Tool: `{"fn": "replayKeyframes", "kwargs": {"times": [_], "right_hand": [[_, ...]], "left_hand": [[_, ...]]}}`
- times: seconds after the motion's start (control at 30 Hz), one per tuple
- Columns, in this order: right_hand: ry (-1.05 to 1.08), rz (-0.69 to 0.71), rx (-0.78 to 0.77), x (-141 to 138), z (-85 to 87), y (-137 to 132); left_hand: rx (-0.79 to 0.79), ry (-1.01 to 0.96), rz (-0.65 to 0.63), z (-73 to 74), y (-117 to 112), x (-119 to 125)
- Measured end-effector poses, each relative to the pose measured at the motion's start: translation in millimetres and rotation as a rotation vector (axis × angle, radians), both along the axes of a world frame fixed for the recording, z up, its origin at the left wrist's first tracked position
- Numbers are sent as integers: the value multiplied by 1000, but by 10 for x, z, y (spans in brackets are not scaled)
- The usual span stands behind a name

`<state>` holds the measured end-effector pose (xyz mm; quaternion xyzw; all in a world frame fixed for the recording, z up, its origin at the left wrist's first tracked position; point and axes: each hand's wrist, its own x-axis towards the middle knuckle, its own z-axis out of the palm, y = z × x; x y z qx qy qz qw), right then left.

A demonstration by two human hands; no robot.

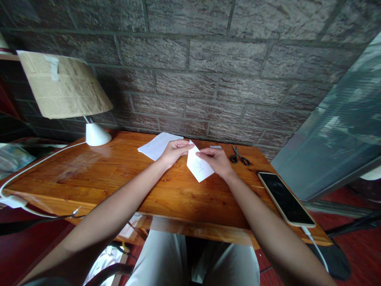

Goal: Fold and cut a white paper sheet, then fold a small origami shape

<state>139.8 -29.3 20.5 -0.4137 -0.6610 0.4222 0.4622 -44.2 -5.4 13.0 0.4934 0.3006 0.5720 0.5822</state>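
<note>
A folded piece of white paper (200, 167) is held up over the middle of the wooden table (184, 198), its narrow tip pointing up and away. My left hand (175, 151) pinches it near that tip, thumb on top. With thumb and fingers my right hand (216, 161) grips its right edge. Just behind my left hand lies a stack of white paper sheets (159, 143). Beyond my right hand is a small white paper scrap (216, 147), and to its right rest scissors (238, 155) with black handles, blades slightly apart.
A white-based lamp (97, 136) with a newsprint shade stands at the table's back left, its white cord running over the left edge. A phone (286, 198) with a plugged-in cable lies at the right edge. A brick wall (184, 87) rises behind the table.
</note>
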Motion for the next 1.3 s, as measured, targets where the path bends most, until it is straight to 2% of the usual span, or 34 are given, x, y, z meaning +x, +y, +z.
{"fn": "replayKeyframes", "kwargs": {"times": [0.4, 0.6, 0.8, 1.03, 1.13, 1.3], "right_hand": [[-28, -4, 18, -27, 0, -18], [-36, -10, 42, -43, -20, -18], [-32, -25, 55, -49, -18, -24], [23, -8, -24, -56, -33, -18], [35, -12, -34, -31, -39, -3], [99, -61, -55, 8, -8, 7]], "left_hand": [[-66, -86, -16, -14, 1, 37], [54, -11, 109, -15, 7, 47], [50, 5, 156, 21, -3, 19], [56, -93, 76, 5, 12, 40], [33, 4, 46, -5, 13, 9], [41, 178, -75, -10, -19, -13]]}}
